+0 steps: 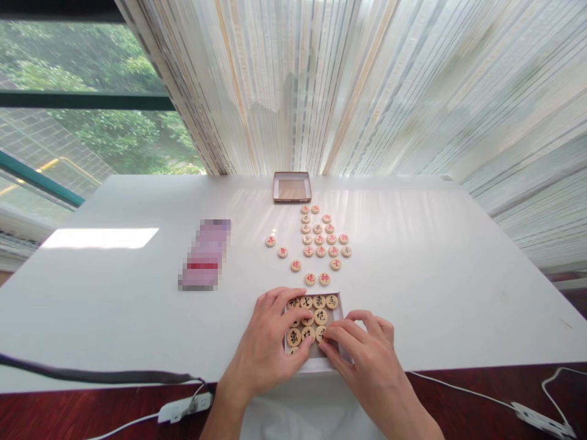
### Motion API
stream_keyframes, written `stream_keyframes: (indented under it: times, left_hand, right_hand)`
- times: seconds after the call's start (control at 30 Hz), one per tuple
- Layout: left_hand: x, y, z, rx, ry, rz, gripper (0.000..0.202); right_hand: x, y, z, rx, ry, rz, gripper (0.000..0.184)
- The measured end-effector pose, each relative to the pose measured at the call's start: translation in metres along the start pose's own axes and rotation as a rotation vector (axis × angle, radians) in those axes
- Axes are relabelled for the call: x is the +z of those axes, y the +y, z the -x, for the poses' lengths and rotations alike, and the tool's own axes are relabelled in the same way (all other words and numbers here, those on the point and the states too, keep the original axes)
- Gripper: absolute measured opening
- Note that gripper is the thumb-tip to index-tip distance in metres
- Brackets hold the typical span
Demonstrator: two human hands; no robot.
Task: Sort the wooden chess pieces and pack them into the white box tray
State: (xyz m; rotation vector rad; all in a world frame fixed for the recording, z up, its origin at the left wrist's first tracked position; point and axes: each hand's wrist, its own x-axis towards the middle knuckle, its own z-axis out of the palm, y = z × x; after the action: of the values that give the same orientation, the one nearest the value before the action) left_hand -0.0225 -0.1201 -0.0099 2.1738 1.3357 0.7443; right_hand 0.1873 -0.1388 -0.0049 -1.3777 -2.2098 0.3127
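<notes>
A shallow white-sided box (pixel 337 311) sits at the table's front edge, with rows of round wooden xiangqi pieces bearing black characters inside. My left hand (pixel 275 339) spreads over the box's left side, its fingers apart, fingertips and thumb resting on pieces and partly covering them. At the box's lower right, my right hand (pixel 369 348) pinches a black-character xiangqi piece (pixel 320 333) between thumb and fingers. Beyond the box lie several loose pieces, mostly red, among them a red general piece (pixel 324 279) and a red cannon piece (pixel 310 279).
The box lid (pixel 292 188) lies inside-up at the far side, near the curtain (pixel 293 85). A pixelated pinkish item (pixel 206 253) rests left of the pieces. Power strips (pixel 186 407) and cables are below the table's front edge. A window (pixel 105 122) is at left.
</notes>
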Motion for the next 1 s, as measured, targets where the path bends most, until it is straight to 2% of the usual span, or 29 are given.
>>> stream_keyframes:
  times: [0.23,0.4,0.7,1.0]
  left_hand:
    - [-0.0005,0.0009,-0.001,-0.006,0.001,-0.012,0.032]
    - [-0.002,0.0008,-0.0008,-0.005,-0.013,0.003,0.033]
    - [-0.001,0.0011,0.0001,-0.005,-0.015,0.007,0.041]
    - [-0.0022,0.002,-0.0005,-0.012,-0.023,0.001,0.039]
  right_hand:
    - [0.0006,0.0003,0.0007,0.012,0.025,-0.012,0.003]
    - [-0.004,0.0037,0.0,0.009,0.027,0.018,0.008]
    - [-0.0006,0.0036,-0.0024,0.021,0.035,-0.025,0.009]
    - [-0.002,0.0035,-0.0023,0.029,0.021,-0.071,0.019]
